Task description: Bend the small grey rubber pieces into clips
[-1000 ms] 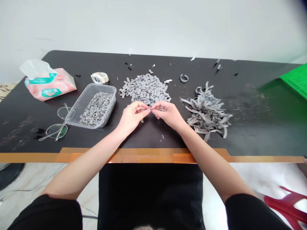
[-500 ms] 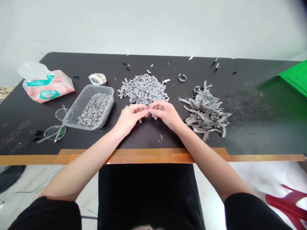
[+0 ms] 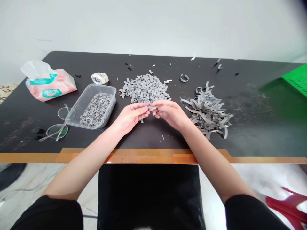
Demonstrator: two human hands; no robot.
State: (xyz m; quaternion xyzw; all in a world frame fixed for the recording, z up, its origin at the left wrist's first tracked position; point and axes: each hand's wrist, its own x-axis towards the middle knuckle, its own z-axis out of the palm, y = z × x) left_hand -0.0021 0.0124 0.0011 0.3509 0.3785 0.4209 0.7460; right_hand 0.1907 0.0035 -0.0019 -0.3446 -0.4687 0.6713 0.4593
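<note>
**Small grey piece pinched between both hands at the table's middle**

Black tabletop (image 3: 251,127) under a pale wall fills the head view, its near edge taped orange. At its middle, the left hand (image 3: 130,115) and right hand (image 3: 171,113) meet fingertip to fingertip, both pinching one small grey piece (image 3: 151,108). Its long axis runs left to right between them, and neither hand is nearer. Just beyond the fingers lies the heap of cut grey pieces (image 3: 145,88); the grey strips (image 3: 207,110) sit just right of the right hand, and the clear tub (image 3: 92,107) of pieces lies left of the left hand. Fingers cover most of the piece, so its shape and ends are hard to make out. The green crate (image 3: 296,80) is cut off at the right edge.
</note>
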